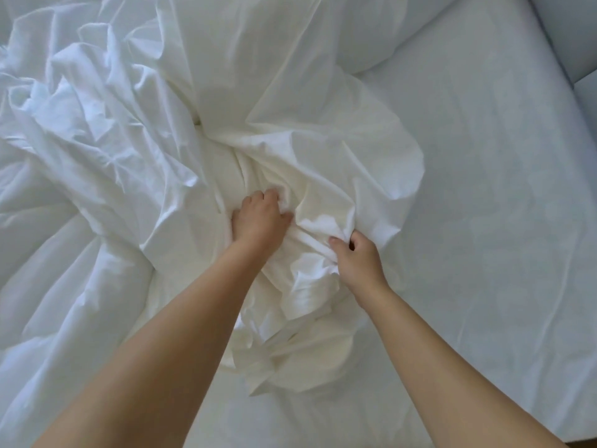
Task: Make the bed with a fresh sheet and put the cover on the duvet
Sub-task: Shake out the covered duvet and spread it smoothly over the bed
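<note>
On the sheeted mattress (484, 221), the left hand (260, 218) and right hand (353, 257) grip the bunched white duvet cover (290, 150)

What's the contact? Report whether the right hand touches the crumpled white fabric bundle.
Touching. Head view: the right hand pinches a fold of the crumpled white fabric bundle between thumb and fingers.

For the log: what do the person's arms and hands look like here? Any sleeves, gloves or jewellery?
The left forearm and right forearm are bare up to the frame's edge, with no sleeve in view. The left hand and right hand are ungloved. No ring, watch, bracelet or marking shows on either.
</note>
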A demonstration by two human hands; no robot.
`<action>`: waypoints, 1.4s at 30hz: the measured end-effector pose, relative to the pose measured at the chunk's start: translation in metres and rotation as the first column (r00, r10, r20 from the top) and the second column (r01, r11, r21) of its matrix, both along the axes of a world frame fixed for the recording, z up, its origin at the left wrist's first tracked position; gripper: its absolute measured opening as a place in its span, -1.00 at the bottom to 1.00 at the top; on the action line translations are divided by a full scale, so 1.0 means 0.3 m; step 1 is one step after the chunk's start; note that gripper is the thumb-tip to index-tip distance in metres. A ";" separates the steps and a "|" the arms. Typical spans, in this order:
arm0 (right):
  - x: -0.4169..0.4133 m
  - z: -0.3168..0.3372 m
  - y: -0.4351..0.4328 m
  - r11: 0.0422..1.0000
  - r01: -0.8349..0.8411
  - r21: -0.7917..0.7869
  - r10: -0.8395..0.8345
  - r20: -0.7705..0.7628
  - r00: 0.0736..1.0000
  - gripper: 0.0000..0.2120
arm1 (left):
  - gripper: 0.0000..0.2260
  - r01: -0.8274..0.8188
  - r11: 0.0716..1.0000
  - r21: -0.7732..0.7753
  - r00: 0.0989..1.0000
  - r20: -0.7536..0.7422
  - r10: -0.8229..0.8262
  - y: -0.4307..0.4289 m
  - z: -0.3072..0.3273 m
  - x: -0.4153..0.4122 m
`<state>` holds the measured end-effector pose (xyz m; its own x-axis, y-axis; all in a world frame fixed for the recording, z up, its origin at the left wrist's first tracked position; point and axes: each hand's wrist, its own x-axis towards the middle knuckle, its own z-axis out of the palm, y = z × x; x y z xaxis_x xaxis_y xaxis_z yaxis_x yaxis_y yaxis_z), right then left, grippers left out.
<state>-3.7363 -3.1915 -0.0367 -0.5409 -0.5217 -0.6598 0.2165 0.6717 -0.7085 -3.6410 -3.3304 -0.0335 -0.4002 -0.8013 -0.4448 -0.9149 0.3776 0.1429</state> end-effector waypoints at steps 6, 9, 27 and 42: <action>-0.036 0.031 -0.073 0.997 0.056 -0.048 -0.059 -0.065 0.996 -0.65 | -0.75 -0.237 0.950 -0.204 0.921 -0.358 0.153 -0.123 0.085 0.034; -0.010 0.046 -0.160 0.993 0.063 -0.095 -0.078 -0.164 0.983 -0.56 | -0.72 -0.579 0.812 -0.068 0.644 -0.649 0.405 -0.236 0.163 0.053; -0.054 -0.051 -0.252 0.963 0.266 -0.048 -0.269 -0.258 0.928 -0.69 | -0.21 0.046 0.910 -0.411 0.956 -0.245 -0.159 -0.146 0.065 0.046; 0.023 -0.066 -0.118 0.991 -0.130 -0.014 0.100 -0.562 0.821 -0.67 | 0.01 0.413 0.902 -0.122 0.906 0.158 -0.393 0.034 -0.017 0.161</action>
